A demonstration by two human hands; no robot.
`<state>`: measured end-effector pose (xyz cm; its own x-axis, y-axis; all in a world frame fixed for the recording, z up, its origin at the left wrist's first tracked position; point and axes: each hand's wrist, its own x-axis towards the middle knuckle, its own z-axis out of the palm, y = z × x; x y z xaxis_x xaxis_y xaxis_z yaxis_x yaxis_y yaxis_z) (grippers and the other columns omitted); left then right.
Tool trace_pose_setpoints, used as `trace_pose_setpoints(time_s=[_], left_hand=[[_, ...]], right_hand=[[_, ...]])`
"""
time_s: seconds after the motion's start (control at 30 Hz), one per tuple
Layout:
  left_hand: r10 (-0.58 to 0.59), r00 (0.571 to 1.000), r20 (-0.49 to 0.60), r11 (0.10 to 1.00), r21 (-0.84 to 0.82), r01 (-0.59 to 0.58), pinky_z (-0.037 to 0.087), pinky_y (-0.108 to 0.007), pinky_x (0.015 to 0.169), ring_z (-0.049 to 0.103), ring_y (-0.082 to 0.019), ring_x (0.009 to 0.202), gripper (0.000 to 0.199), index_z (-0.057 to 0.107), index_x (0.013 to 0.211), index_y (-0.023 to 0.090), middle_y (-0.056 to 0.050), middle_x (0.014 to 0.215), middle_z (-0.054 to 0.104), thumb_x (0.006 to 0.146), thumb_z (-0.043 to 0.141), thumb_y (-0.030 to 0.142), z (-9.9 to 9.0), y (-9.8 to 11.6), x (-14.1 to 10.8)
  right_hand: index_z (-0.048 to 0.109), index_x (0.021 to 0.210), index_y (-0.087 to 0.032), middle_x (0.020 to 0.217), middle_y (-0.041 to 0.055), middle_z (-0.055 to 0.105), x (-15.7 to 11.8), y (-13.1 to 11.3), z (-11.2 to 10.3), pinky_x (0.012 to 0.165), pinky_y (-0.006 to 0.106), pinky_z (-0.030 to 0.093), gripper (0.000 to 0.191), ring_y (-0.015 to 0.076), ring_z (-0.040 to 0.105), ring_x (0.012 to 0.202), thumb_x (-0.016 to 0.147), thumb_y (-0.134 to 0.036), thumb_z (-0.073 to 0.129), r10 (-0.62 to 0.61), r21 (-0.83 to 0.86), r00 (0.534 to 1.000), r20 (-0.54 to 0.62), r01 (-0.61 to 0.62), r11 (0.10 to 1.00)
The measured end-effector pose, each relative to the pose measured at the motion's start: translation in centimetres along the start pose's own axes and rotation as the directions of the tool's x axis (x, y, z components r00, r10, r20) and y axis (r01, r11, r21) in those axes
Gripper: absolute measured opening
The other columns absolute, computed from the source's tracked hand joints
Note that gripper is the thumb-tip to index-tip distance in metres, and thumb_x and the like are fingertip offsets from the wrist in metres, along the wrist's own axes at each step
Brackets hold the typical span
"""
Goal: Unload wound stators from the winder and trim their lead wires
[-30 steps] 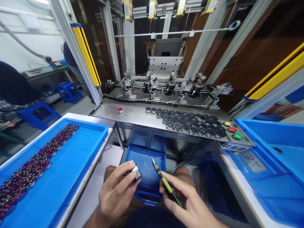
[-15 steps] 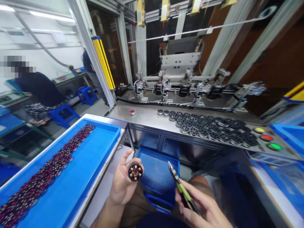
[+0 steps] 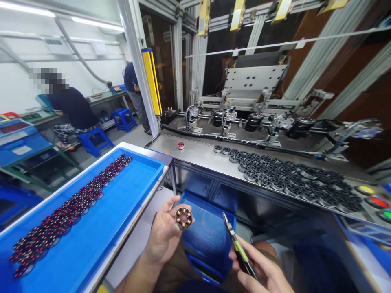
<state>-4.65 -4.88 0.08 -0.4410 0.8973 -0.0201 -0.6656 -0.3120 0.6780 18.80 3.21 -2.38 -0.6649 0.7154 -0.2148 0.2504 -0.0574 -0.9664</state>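
A round motor stator [image 3: 183,218] with copper windings and a dark rim is pinched in my left hand [image 3: 163,232], its open face turned toward me. My right hand [image 3: 259,262] grips a pair of cutting pliers [image 3: 234,240] with yellow-green and black handles. The jaws point up and away, to the right of the stator and apart from it. To the left, a blue tray [image 3: 100,228] bears a long band of wound stators [image 3: 73,207] with red and copper parts. A single red-topped stator [image 3: 181,145] sits on the metal bench ahead.
Many dark, unwound-looking rings [image 3: 275,171] crowd the right side of the metal bench [image 3: 161,144]. Behind them stands a winding machine [image 3: 253,118]. Yellow, red and green buttons [image 3: 377,202] are at far right. A blue bin [image 3: 207,228] lies below my hands. Two people [image 3: 73,108] are at left.
The view has swung left, so the scene sits farther right. The stator's face has tilted more toward me. Both hands keep their holds, and the pliers' jaws look closer together.
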Motion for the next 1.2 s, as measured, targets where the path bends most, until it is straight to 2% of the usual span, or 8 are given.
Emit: trace_pose_setpoints(time_s=[0.2, 0.27, 0.37, 0.43, 0.57, 0.87, 1.03, 1.2], left_hand=[[0.202, 0.944, -0.260, 0.892, 0.447, -0.068, 0.057, -0.031, 0.080, 0.072, -0.022, 0.087, 0.064, 0.061, 0.115, 0.020, -0.008, 0.101, 0.069, 0.057, 0.089, 0.029, -4.9, 3.4, -3.7], [0.290, 0.920, -0.264, 0.723, 0.690, -0.030, 0.056, -0.032, 0.079, 0.071, -0.023, 0.089, 0.061, 0.059, 0.117, 0.019, -0.009, 0.102, 0.068, 0.064, 0.084, 0.033, -7.5, 6.4, -4.6], [0.447, 0.879, -0.167, 0.203, 0.976, 0.082, 0.056, -0.037, 0.084, 0.069, -0.023, 0.094, 0.052, 0.056, 0.117, 0.018, -0.008, 0.101, 0.068, 0.074, 0.071, 0.043, -11.4, 11.4, -3.9], [0.521, 0.839, -0.157, 0.060, 0.987, 0.147, 0.053, -0.043, 0.091, 0.067, -0.025, 0.099, 0.046, 0.057, 0.114, 0.017, -0.006, 0.098, 0.067, 0.077, 0.069, 0.041, -13.8, 13.9, -2.2], [0.594, 0.792, -0.142, -0.129, 0.955, 0.268, 0.049, -0.050, 0.095, 0.063, -0.025, 0.104, 0.029, 0.062, 0.107, 0.015, -0.007, 0.105, 0.066, 0.086, 0.066, 0.034, -18.3, 15.2, 1.9], [0.687, 0.714, -0.133, -0.287, 0.853, 0.435, 0.045, -0.054, 0.099, 0.055, -0.028, 0.119, 0.036, 0.057, 0.123, 0.017, -0.011, 0.132, 0.056, 0.091, 0.061, 0.032, -24.3, 13.0, 6.6], [0.590, 0.801, -0.102, -0.341, 0.868, 0.362, 0.046, -0.052, 0.099, 0.056, -0.027, 0.118, 0.035, 0.058, 0.122, 0.018, -0.010, 0.132, 0.057, 0.091, 0.060, 0.033, -25.7, 11.0, 7.2], [0.600, 0.791, -0.116, -0.334, 0.863, 0.380, 0.040, -0.057, 0.104, 0.049, -0.031, 0.127, 0.040, 0.056, 0.127, 0.018, -0.012, 0.141, 0.050, 0.091, 0.061, 0.034, -26.4, 10.2, 7.3]], right_hand=[[0.058, 0.134, -0.017, 0.132, 0.0134, 0.061, 5.3, -2.4, -1.4, 0.104, 0.044, 0.046, 0.062, 0.0308, 0.060, 0.117, 0.077, -0.042, 0.059, -0.221, -0.424, 0.973, -0.073, 0.170, 0.890], [0.059, 0.132, -0.018, 0.125, 0.0123, 0.065, 8.9, -4.7, -2.3, 0.103, 0.042, 0.046, 0.059, 0.0297, 0.062, 0.114, 0.077, -0.038, 0.056, -0.374, -0.571, 0.927, -0.043, 0.284, 0.770], [0.058, 0.132, -0.014, 0.121, 0.0134, 0.067, 16.3, -8.2, -2.9, 0.098, 0.036, 0.048, 0.059, 0.0280, 0.064, 0.107, 0.075, -0.031, 0.055, -0.505, -0.770, 0.863, -0.013, 0.313, 0.556], [0.057, 0.134, -0.012, 0.123, 0.0150, 0.066, 21.3, -9.9, -2.5, 0.096, 0.034, 0.048, 0.060, 0.0282, 0.064, 0.107, 0.076, -0.028, 0.055, -0.496, -0.876, 0.868, -0.039, 0.208, 0.434], [0.062, 0.125, -0.006, 0.110, 0.0215, 0.069, 27.6, -11.2, -1.0, 0.085, 0.038, 0.051, 0.054, 0.0329, 0.066, 0.099, 0.076, -0.025, 0.054, -0.510, -0.914, 0.857, -0.067, 0.152, 0.375], [0.068, 0.110, -0.010, 0.115, 0.0197, 0.069, 29.5, -8.9, -1.0, 0.092, 0.043, 0.050, 0.042, 0.0343, 0.063, 0.109, 0.084, -0.038, 0.052, -0.578, -0.950, 0.815, 0.038, 0.208, 0.231], [0.069, 0.107, -0.013, 0.115, 0.0172, 0.070, 30.0, -8.7, -1.1, 0.089, 0.042, 0.053, 0.040, 0.0329, 0.065, 0.106, 0.085, -0.040, 0.051, -0.573, -0.957, 0.817, 0.064, 0.213, 0.196], [0.070, 0.105, -0.014, 0.113, 0.0153, 0.071, 29.6, -8.9, -0.8, 0.086, 0.039, 0.052, 0.038, 0.0305, 0.066, 0.103, 0.087, -0.040, 0.049, -0.571, -0.960, 0.818, 0.067, 0.208, 0.185]])
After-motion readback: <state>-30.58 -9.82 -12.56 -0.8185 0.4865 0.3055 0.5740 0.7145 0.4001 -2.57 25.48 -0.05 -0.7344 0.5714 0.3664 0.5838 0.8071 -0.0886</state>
